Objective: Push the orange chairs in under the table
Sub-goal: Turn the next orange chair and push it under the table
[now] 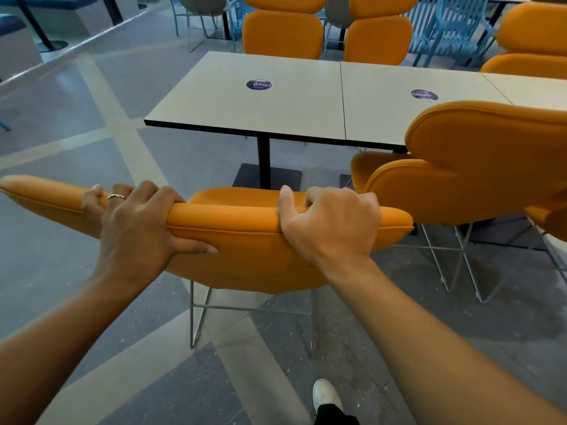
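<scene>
Fingers (150, 189) of left hand (135, 222) wrapped over the padded top edge of the nearest orange chair (245, 250), thumb pressed flat along the back of it, ring on one finger. Right hand (331, 225) holding the same edge further to the right, fingers (319, 196) hooked over the front, thumb lying on top. Both hands closed firmly on the backrest, nothing else held.

Chair standing on the floor just before the near edge of the table (260, 111), seat (239, 196) pointing to the table, seemingly not yet under it, and placed a little to the left of the table's middle.

Possible troubles, as a judgement only:
- Seat or wire legs (196, 314) knocking against the black pedestal (263, 154) and its base plate (276, 179), both directly ahead.
- Right end of the backrest very near the second orange chair (491, 161); with a crooked push, rubbing or catching there.
- Fingers pinched between backrest and table edge, if left hooked over the front until the end.
- White shoe (326, 394) close behind the rear legs, so some risk of stumbling.

Around: two more orange chairs (283, 35) on the far side, blue wire chairs (448, 29) behind them, round stickers (259, 84) on the table tops, a second table (399, 118) joined at the right.
</scene>
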